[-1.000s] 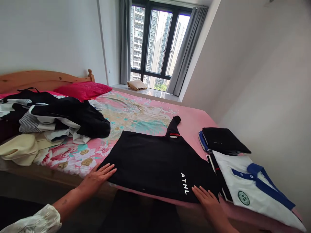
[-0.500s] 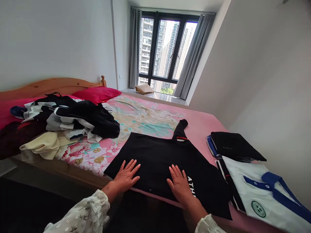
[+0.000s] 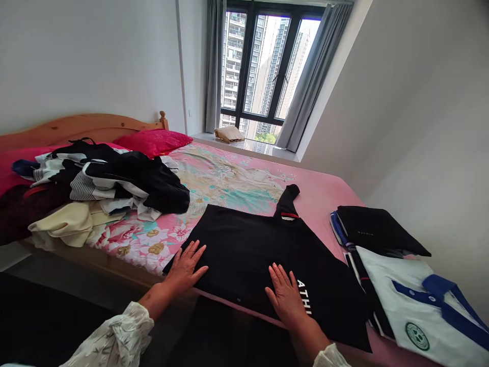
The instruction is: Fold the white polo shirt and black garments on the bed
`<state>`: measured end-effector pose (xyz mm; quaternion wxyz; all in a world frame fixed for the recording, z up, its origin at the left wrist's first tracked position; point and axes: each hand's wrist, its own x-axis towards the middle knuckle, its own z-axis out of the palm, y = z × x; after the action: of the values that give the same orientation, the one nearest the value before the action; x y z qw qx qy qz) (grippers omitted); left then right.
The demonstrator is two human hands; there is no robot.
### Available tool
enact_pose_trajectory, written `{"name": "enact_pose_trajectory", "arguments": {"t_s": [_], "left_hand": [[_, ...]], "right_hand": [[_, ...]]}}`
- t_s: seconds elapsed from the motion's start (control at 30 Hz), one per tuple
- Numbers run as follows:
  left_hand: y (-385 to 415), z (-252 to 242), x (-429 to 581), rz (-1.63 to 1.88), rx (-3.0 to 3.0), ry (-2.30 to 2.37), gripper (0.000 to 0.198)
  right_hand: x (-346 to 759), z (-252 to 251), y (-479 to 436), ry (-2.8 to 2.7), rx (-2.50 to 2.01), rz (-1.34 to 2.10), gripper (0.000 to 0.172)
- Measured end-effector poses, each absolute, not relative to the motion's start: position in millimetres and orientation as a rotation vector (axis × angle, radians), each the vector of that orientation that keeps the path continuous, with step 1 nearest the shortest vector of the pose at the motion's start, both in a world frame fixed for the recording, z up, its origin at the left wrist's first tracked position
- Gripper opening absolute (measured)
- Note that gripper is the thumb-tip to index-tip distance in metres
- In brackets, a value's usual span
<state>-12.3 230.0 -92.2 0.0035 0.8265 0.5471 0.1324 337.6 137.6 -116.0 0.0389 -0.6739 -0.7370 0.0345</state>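
Black shirt (image 3: 244,255) is pressed flat on the bed (image 3: 321,204) by left hand (image 3: 185,269) and right hand (image 3: 286,298), both grips spread; white lettering (image 3: 304,291) is partly hidden.

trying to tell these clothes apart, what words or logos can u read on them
"ATH" plus a fourth letter that is cut off: white print on the black top
Too small to read: pale print on the folded black garment
Too small to read: round green badge on the white polo shirt
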Motion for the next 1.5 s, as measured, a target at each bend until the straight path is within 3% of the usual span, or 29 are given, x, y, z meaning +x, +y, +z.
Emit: {"name": "enact_pose_trajectory", "arguments": {"t_s": [0.23, 0.5, 0.63, 0.77, 0.93, 1.1, 1.2, 1.37, 1.43, 1.5], "left_hand": [[231, -76, -1, 0.449, 2.828, 1.488, 0.053], [247, -76, 2, 0.015, 2.643, 1.474, 0.061], [274, -50, 19, 0.102, 2.644, 1.413, 0.050], [300, -45, 72, 0.187, 2.708, 1.043, 0.045], [343, -79, 109, 0.096, 2.751, 0.809, 0.051], [413, -99, 46, 0.002, 2.588, 1.518, 0.069], [432, -91, 31, 0.001, 2.543, 1.766, 0.066], [412, -94, 79, 0.089, 2.811, 0.883, 0.059], [413, -103, 90, 0.077, 2.804, 0.812, 0.063], [428, -111, 85, 0.097, 2.785, 1.040, 0.065]], "right_hand": [[323, -85, 149, -2.198, -2.055, 0.075, 0.060], [332, -82, 157, -2.199, -2.046, 0.339, 0.059], [347, -54, 181, -2.136, -2.025, 0.353, 0.047], [338, -35, 226, -2.210, -1.824, 0.340, 0.046], [336, -64, 276, -2.451, -1.568, 0.439, 0.050], [408, -99, 309, -2.282, -2.092, 0.410, 0.063], [423, -97, 322, -2.179, -2.206, 0.359, 0.060], [373, -89, 331, -2.483, -1.654, 0.337, 0.054], [363, -93, 337, -2.517, -1.569, 0.380, 0.056], [372, -96, 348, -2.367, -1.673, 0.355, 0.046]]}}
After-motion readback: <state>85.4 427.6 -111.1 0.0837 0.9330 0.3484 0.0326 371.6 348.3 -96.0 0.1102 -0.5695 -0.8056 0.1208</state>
